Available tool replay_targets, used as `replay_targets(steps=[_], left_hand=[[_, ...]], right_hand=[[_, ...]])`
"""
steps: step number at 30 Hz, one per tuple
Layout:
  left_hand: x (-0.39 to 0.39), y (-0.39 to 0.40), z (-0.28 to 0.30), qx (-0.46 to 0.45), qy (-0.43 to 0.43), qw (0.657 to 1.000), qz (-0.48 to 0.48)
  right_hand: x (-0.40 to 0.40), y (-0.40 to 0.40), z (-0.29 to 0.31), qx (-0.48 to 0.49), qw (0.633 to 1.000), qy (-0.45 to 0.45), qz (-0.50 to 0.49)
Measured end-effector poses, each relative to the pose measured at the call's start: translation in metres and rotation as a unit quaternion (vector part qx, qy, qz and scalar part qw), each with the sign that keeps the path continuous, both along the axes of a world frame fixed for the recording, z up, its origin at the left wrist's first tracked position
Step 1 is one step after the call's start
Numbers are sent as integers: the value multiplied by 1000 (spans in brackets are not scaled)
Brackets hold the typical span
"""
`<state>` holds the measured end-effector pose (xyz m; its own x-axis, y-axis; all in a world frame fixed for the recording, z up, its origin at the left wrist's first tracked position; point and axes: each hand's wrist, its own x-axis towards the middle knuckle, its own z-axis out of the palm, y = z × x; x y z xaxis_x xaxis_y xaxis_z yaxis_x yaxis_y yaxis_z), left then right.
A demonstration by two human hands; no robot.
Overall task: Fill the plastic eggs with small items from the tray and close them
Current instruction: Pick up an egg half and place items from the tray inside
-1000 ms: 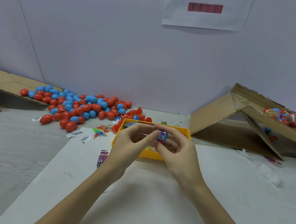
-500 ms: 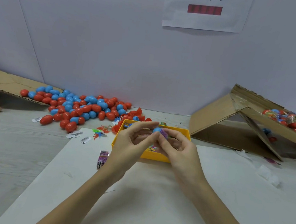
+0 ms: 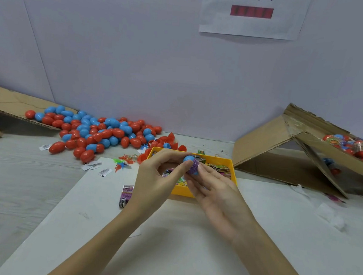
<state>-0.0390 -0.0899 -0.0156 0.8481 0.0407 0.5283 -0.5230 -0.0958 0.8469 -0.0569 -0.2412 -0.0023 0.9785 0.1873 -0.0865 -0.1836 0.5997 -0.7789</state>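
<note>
- Against the frame half a second back: the blue egg (image 3: 189, 159) shows more of its blue cap above the fingertips; both hands sit at much the same spot over the tray. A purple printed packet (image 3: 193, 168) lies against the egg's lower part; a second back it faced the camera more.
- Left hand (image 3: 154, 179): thumb and forefinger curled, grip closed on the egg from 9 o'clock.
- Right hand (image 3: 215, 193): fingertips curled, grip pinching the egg and packet from 3 to 5 o'clock. Egg sits between the two grips, touching both, held above the tray's near half.
- Yellow tray (image 3: 233, 167) on the white sheet (image 3: 176, 247) of the worktop: holds colourful printed packets; hands hide its middle.
- Pile of loose red and blue eggs (image 3: 101, 132) at 10 o'clock from the tray, spilling off a flat cardboard piece (image 3: 6, 102).
- Tilted cardboard box (image 3: 321, 146) at 2 o'clock: holds eggs with printed wrappers, red and blue.
- A purple packet (image 3: 126, 196) lies on the sheet just left of the left wrist.
</note>
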Motion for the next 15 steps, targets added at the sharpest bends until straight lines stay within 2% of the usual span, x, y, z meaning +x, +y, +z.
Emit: replay_targets(steps=[8,15], left_hand=[[0,2,3,-24,12,999,-21],[0,2,0,-8,4,1000,-12]], right_hand=[[0,2,0,6,1000,-11,4],[-2,2,0,-34,999,-42,-6]])
